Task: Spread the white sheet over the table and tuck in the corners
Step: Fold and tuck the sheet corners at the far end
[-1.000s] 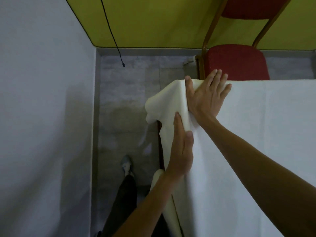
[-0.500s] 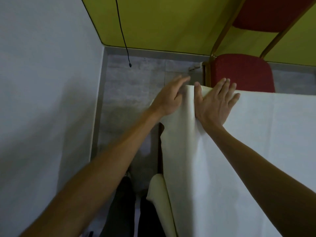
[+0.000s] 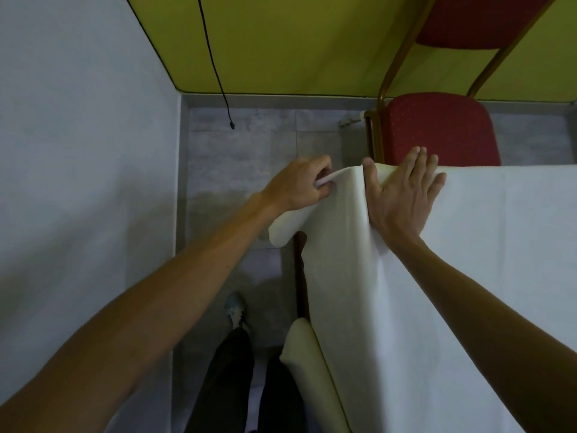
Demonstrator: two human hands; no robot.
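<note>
The white sheet (image 3: 468, 260) covers the table top from the far left corner across to the right. My right hand (image 3: 399, 195) lies flat with spread fingers on the sheet, pressing it down at that far left corner. My left hand (image 3: 299, 185) is just left of the corner, off the table edge, fingers closed around a bunched fold of the sheet. A loose flap of sheet (image 3: 284, 229) hangs below my left wrist. The dark table edge (image 3: 299, 276) shows beneath the hanging cloth.
A red padded chair (image 3: 443, 129) with a wooden frame stands right behind the table's far edge. A white wall (image 3: 78, 182) is close on the left, with a narrow grey floor strip (image 3: 237, 170) between. A black cable (image 3: 215, 67) hangs down the yellow wall. My legs (image 3: 228, 379) stand beside the table.
My left hand moved from the table's left edge up to the far corner and closed on a fold of the sheet. My right hand stayed flat on the corner.
</note>
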